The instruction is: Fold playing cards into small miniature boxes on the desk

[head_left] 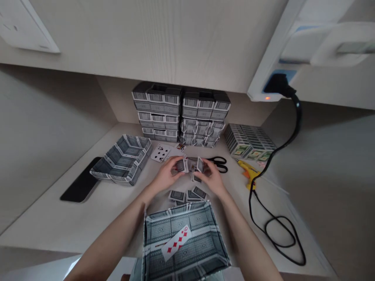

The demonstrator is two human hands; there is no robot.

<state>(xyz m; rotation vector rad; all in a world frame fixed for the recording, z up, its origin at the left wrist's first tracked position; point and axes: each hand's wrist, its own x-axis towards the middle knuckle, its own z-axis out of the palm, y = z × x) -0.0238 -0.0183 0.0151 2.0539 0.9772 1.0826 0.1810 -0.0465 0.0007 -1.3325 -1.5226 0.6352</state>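
Over the middle of the desk my left hand (168, 173) is closed on a folded playing card (182, 165), pinched between thumb and fingers. Across a small gap, my right hand (213, 178) grips another folded playing card (200, 164) standing on edge. Just below the hands, several folded cards (177, 196) lie in a loose group. Nearest me is an open tray made of playing cards (155, 222), between my forearms, with a nine of diamonds strip (176, 242) inside it. Loose face-up cards (160, 152) rest beyond my left hand.
Black-handled scissors (219, 164) lie past my right hand. A yellow glue gun (249, 173) sits at right, its black cord (274, 244) looping over the desk. Another card tray (121, 158) overlaps a phone (80, 183) at left. Stacked card boxes (158, 113) and card packs (249, 140) stand behind.
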